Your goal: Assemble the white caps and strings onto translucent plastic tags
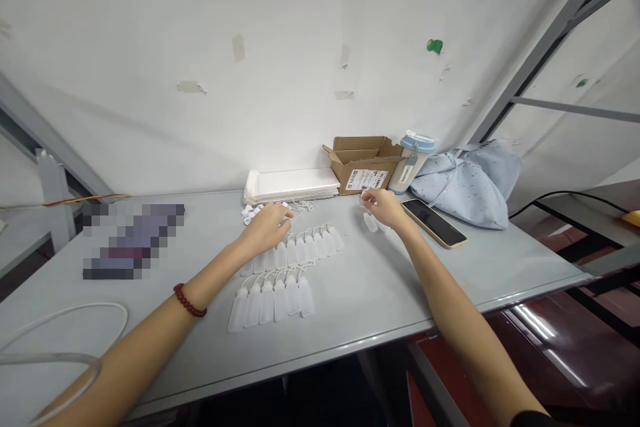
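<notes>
Two rows of small translucent white plastic bottles (295, 247) with capped cords lie on the grey table (165, 347). My left hand (267, 227) rests at the far left end of the upper row, fingers curled near a small heap of white caps (250, 212). My right hand (383, 207) is further right, fingers pinched on a small white piece, with a single loose bottle (371, 223) lying just under it.
A stack of white trays (293, 185) sits against the wall, beside an open cardboard box (364, 161), a blue-lidded cup (414, 160), a light blue cloth bag (465, 187) and a phone (433, 221). Clear tubing (65, 333) curls at the near left.
</notes>
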Available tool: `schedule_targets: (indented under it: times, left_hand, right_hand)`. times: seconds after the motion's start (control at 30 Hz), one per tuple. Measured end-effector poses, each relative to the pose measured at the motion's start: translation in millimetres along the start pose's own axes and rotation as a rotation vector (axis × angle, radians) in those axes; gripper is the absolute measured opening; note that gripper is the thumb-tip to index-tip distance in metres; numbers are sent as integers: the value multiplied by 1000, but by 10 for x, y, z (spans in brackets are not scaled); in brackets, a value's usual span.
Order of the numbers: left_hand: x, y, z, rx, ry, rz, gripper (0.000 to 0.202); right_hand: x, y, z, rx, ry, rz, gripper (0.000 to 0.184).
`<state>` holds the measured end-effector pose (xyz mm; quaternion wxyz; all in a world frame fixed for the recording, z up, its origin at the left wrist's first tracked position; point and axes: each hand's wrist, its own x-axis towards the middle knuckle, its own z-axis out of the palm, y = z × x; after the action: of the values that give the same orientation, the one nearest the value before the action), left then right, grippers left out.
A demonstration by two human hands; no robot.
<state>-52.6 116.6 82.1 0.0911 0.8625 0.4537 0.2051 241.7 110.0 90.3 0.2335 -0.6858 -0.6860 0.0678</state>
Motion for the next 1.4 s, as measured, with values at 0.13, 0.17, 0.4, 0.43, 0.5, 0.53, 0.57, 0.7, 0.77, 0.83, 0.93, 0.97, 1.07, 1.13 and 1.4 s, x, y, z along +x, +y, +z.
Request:
schedule_targets:
  times: [0.13,0.17,0.4,0.43,0.5,0.53,0.57,0.7,0.77,0.83,0.93,0.97,1.07,1.13,1.4]
  left_hand:
    - [218,-36,113,63,-52,74,32]
    - [261,-34,136,72,-62,92,33]
    - [436,-48,285,65,-89,135,37]
    - [445,-52,302,65,-89,135,37]
    - [451,-57,320,62,-78,133,37]
    - [447,-56,317,60,-68,130,37]
    - [440,-52,303,60,-57,127,38]
    - [371,-18,162,-11,50,78,39]
    - [315,10,62,-102,130,35,38]
    - [245,41,-35,-207,200,-13,36]
    - [108,82,-149,-419,297,-125,27]
    - [55,90,-174,-508,319,-176,23]
    - [-108,103,-207,-747,320,-343,20]
    - [-201,110,-207,-875,301,-428,22]
    - [-352,289,-240,-1280,216,-517,20]
  right_hand:
    - [48,115,28,-69,7,27,20]
    - [46,122,24,-85,-3,26,19]
    - [-50,1,-47,-199,-128,30,9]
    - [-64,-22,-56,-232,-145,42,9]
    - [-87,-58,-72,-294,-201,70,14]
    - [-96,-70,-79,-314,-235,81,18]
    - [-106,-79,-87,-321,-267,89,21]
    - [-150,-105,-124,-282,-341,89,27]
    - [-173,-127,-147,-250,-375,83,29]
    - [-191,-155,-165,-220,-396,75,28]
    - [-204,-208,-171,-182,-386,42,23]
    - [-208,-231,-163,-152,-366,15,20]
    - [-236,-336,-90,48,-249,-137,15]
    - [-279,-434,0,196,-148,-256,15]
    - [-525,-776,375,305,27,-613,16]
